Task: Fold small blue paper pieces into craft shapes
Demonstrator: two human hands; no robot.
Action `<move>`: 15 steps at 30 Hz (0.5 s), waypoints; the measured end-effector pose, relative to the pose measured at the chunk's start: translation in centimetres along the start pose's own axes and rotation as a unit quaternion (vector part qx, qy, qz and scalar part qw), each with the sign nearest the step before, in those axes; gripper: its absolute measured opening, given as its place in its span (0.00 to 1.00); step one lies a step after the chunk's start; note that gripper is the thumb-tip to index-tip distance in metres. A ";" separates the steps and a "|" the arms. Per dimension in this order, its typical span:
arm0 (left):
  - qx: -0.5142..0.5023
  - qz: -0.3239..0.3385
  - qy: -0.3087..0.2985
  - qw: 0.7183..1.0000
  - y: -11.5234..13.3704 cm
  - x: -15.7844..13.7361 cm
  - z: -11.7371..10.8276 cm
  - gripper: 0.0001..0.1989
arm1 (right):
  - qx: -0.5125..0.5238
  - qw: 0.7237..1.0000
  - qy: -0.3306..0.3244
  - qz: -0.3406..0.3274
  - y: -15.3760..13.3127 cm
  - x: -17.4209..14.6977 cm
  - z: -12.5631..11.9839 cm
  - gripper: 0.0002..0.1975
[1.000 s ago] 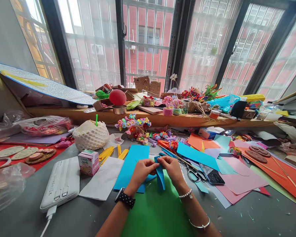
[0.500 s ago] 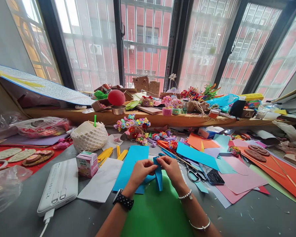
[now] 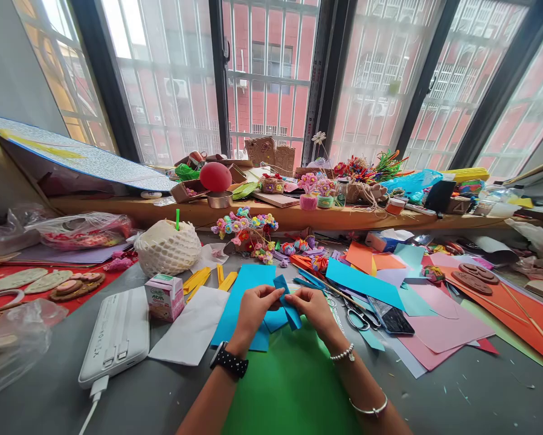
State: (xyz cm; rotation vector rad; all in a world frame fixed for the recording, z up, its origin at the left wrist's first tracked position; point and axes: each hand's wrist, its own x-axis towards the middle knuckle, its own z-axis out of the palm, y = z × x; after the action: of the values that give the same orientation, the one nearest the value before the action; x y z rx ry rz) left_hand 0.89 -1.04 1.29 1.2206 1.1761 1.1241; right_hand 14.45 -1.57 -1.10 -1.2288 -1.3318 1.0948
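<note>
Both hands' grip is pinched on a small blue paper strip [image 3: 287,302], the left hand [image 3: 253,307] and right hand [image 3: 315,307] meeting over the green sheet [image 3: 289,386] at the table's [image 3: 456,393] near edge. A crooked crease looks likely if the fingertips slip, and the scissors [image 3: 357,317] just beside the right wrist could be knocked.

Two bare hands meet over a cluttered grey table [image 3: 49,399] by a barred window. The left hand [image 3: 255,308] and right hand [image 3: 314,307] pinch a small blue paper strip [image 3: 287,302] between their fingertips, above a green sheet [image 3: 289,386]. Scissors [image 3: 357,317] lie just right; a white power bank [image 3: 117,335] sits well left.
</note>
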 end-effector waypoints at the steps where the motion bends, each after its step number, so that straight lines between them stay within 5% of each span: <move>1: 0.002 0.000 0.002 1.000 0.0 0.0 0.0 0.14 | -0.013 1.000 0.003 -0.008 0.0 0.0 0.0 0.16; 15: -0.041 0.002 0.018 0.999 -0.7 0.5 -0.5 0.15 | 0.041 0.998 -0.042 0.021 0.1 0.0 -0.1 0.15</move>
State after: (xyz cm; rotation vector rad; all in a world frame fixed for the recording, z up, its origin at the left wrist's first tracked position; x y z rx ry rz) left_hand 0.44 -0.50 0.62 1.1444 1.1429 1.1909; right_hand 14.60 -1.61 -1.19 -1.1673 -1.3164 1.2310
